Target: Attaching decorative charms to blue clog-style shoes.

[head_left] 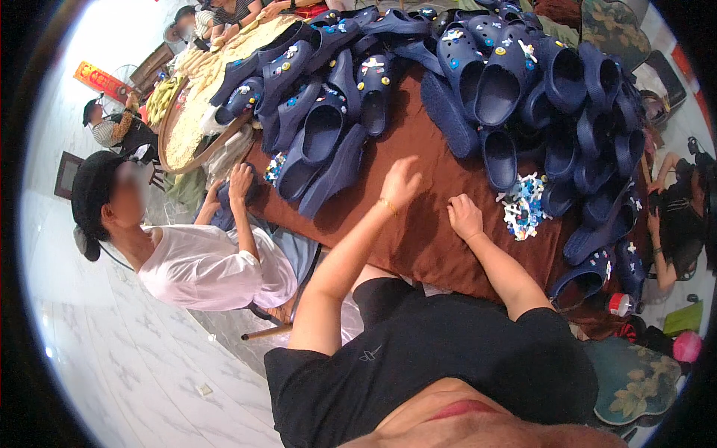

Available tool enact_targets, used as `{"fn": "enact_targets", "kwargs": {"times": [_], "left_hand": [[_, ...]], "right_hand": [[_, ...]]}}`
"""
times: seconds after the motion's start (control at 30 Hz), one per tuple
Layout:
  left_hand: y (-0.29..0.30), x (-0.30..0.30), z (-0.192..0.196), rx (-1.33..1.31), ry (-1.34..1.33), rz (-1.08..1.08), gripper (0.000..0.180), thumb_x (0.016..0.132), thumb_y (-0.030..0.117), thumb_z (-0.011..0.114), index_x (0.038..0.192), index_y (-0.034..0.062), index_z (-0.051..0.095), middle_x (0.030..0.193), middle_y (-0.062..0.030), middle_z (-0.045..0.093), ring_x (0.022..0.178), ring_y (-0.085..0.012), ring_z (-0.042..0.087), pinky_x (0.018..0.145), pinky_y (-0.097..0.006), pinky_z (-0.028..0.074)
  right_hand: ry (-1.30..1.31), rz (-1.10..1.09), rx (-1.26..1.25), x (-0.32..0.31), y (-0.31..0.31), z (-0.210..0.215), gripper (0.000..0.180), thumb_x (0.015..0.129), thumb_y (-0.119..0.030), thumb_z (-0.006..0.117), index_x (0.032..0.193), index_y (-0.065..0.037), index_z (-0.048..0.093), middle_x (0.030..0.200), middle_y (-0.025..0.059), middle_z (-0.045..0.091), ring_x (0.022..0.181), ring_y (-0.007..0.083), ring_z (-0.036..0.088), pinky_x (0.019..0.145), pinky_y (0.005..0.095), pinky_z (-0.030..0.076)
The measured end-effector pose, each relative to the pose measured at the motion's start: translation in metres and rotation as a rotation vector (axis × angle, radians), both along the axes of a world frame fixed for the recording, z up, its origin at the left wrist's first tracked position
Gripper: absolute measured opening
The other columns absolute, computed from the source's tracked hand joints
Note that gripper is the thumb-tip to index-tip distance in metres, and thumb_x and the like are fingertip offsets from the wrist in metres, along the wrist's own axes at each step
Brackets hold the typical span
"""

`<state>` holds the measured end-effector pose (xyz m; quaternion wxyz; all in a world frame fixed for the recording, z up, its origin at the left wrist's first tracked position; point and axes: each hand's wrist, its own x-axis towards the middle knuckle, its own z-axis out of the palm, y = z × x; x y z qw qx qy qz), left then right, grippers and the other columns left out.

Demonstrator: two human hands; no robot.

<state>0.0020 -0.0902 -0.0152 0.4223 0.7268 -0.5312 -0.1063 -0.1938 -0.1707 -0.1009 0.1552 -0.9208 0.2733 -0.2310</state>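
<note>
My left hand (402, 181) is stretched over the brown cloth, fingers apart and holding nothing I can see. To its left lie navy clogs, the nearest a tilted navy clog (334, 172). My right hand (465, 217) rests low over the cloth with its fingers curled in; what they hold, if anything, is hidden. Right of it sits a heap of small blue and white shoe charms (526, 207). Beyond both hands, a large pile of navy clogs (499, 88) spreads across the table, several with colourful charms on their uppers.
The brown cloth (403, 243) covers the table. At left a co-worker in a white top (216, 265) handles a dark clog. A round tray (179, 142) of pale pieces stands beyond. A red-and-white container (618, 304) is at the right edge; another person (680, 216) sits there.
</note>
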Motion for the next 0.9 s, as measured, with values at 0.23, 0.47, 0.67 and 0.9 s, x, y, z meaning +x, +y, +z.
{"fn": "enact_targets", "kwargs": {"times": [0.23, 0.47, 0.67, 0.9], "left_hand": [[-0.157, 0.09, 0.012, -0.006, 0.125, 0.284, 0.059, 0.072, 0.03, 0.064, 0.118, 0.0, 0.043, 0.102, -0.0164, 0.059, 0.095, -0.0251, 0.057, 0.082, -0.031, 0.043], [-0.27, 0.142, 0.002, 0.026, 0.551, 0.513, 0.076, 0.067, 0.035, 0.065, 0.125, -0.0016, 0.033, 0.112, -0.0233, 0.051, 0.103, -0.033, 0.051, 0.088, -0.035, 0.04], [-0.31, 0.106, 0.032, 0.07, 0.6, 0.688, 0.082, 0.063, 0.035, 0.066, 0.127, -0.0008, 0.03, 0.119, -0.0254, 0.045, 0.111, -0.0349, 0.045, 0.093, -0.037, 0.037], [-0.319, 0.145, 0.022, 0.109, 0.538, 0.716, 0.083, 0.058, 0.031, 0.068, 0.126, 0.0022, 0.031, 0.117, -0.0252, 0.047, 0.109, -0.0354, 0.047, 0.093, -0.037, 0.037]], "right_hand": [[-0.002, 0.013, 0.038, 0.004, -0.005, 0.003, 0.015, 0.077, -0.017, 0.055, 0.089, -0.008, 0.05, 0.086, 0.0099, 0.047, 0.081, 0.0276, 0.053, 0.066, 0.0368, 0.047], [-0.021, 0.037, 0.066, 0.006, 0.0, 0.006, 0.016, 0.076, -0.016, 0.055, 0.089, -0.007, 0.051, 0.084, 0.0098, 0.048, 0.078, 0.0273, 0.054, 0.065, 0.0365, 0.047], [0.005, -0.007, 0.109, -0.003, -0.001, 0.008, 0.017, 0.074, -0.014, 0.057, 0.089, -0.007, 0.052, 0.083, 0.0099, 0.049, 0.076, 0.0271, 0.054, 0.062, 0.0353, 0.048], [-0.024, 0.034, 0.105, 0.005, -0.006, 0.005, 0.019, 0.072, -0.013, 0.058, 0.089, -0.006, 0.052, 0.081, 0.0096, 0.049, 0.076, 0.0267, 0.054, 0.062, 0.0349, 0.047]]}}
